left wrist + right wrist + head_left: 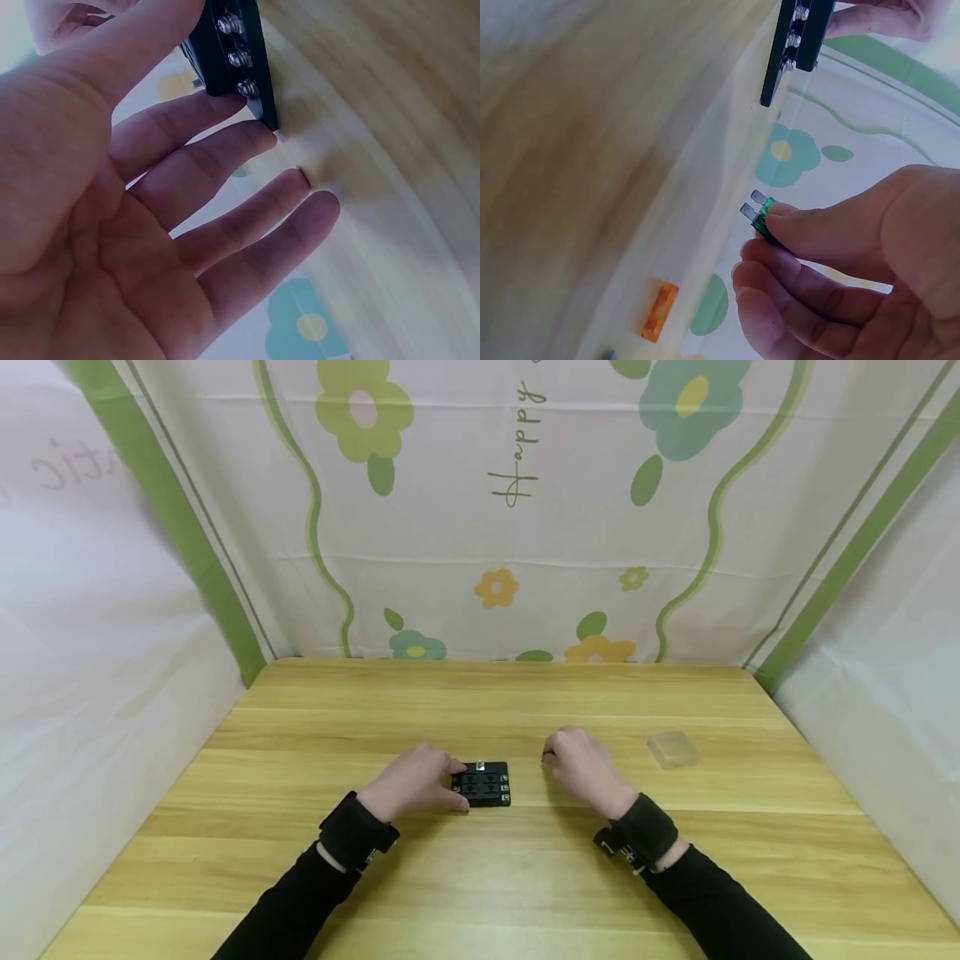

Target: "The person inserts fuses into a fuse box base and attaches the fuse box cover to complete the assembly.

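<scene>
A black fuse block [482,787] with silver screw terminals lies on the table. My left hand [415,782] holds it by its left end, thumb at the near edge and index finger at the far edge. In the left wrist view the other fingers [247,240] reach loosely past the block. To the right of the block, my right hand [587,768] pinches a green blade fuse [765,216] between thumb and index finger. The fuse's two metal prongs point away from the fingertips. In the head view the hand hides it.
A clear plastic cover [672,750] lies on the wooden table [480,885] to the right of my right hand. In the right wrist view an orange fuse-like piece [660,311] lies on the tabletop. Printed cloth [442,527] hangs behind the table.
</scene>
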### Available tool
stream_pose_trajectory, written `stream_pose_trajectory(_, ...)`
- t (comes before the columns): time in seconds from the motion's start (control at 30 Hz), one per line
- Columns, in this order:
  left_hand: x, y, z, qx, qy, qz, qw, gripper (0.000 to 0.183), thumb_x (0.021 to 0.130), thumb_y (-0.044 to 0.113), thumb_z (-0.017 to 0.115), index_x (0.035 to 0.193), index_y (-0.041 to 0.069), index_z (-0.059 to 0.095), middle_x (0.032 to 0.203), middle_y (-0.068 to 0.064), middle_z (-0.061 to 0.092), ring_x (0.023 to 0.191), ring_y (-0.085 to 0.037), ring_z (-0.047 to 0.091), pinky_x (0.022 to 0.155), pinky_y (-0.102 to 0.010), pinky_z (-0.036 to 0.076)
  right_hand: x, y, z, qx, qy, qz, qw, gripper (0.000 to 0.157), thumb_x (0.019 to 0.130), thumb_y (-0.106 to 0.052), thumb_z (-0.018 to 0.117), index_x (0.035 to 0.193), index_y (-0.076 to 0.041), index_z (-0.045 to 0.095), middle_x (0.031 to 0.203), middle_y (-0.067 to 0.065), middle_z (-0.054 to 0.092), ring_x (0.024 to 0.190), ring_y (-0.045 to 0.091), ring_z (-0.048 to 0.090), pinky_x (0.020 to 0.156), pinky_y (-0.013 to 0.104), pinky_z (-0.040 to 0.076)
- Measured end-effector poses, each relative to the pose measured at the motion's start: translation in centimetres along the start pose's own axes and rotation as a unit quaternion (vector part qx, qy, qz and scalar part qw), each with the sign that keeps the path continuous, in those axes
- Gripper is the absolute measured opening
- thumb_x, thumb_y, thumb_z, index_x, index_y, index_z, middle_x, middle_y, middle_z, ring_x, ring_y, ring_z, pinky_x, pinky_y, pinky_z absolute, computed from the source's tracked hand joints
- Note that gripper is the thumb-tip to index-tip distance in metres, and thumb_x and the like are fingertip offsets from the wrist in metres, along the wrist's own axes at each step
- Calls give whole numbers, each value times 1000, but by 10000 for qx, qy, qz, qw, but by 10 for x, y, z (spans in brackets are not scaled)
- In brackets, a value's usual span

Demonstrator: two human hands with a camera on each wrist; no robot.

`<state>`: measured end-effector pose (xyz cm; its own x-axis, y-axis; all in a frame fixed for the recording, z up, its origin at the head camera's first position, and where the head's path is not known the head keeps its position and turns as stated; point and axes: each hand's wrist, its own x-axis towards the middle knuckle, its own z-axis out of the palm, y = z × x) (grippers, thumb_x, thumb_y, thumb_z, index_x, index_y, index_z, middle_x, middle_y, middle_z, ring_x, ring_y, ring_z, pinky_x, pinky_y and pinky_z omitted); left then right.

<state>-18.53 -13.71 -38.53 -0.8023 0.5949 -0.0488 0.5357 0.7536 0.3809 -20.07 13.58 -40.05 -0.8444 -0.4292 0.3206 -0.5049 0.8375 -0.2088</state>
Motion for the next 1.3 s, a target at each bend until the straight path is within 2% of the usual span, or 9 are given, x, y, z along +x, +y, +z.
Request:
stream_pose_trajectory(0.17,-1,0,1,50,43,-12,10000,58,75,43,77,118,6,67,115,-7,64,56,-9,37,64,-25,39,0,-3,2,-53,40,-72,10000,15,79,0,65,75,-12,71,73,-3,57,65,10,54,55,22,43)
stream_pose_trajectory(0.27,-1,-1,1,73,33,-40,10000,58,75,44,77,117,5,67,115,-7,64,64,-9,47,65,-24,39,0,-4,3,-28,39,-78,10000,14,79,0,65,75,-12,71,73,-3,58,65,10,53,57,23,44)
stream_pose_trajectory(0.4,0,0,0,125,8,-76,9999,58,74,45,77,116,5,67,115,-7,64,71,-10,52,67,-24,40,-1,-6,2,101,19,-72,9999,14,79,0,66,77,-12,72,75,-1,60,67,10,54,59,24,44)
stream_pose_trajectory(0.7,0,0,0,120,-4,-61,9999,59,74,44,77,116,4,67,115,-8,64,59,-9,44,65,-24,39,3,-9,-1,237,61,-55,9997,14,82,-1,65,80,-12,72,77,-2,61,67,8,54,59,22,44)
stream_pose_trajectory(1.3,-1,3,1,173,8,-37,9998,57,75,44,77,115,4,68,114,-8,64,69,-8,52,65,-23,40,9,-23,-5,271,67,-210,9994,10,81,-4,68,79,-14,73,77,-4,62,69,8,56,62,22,45)
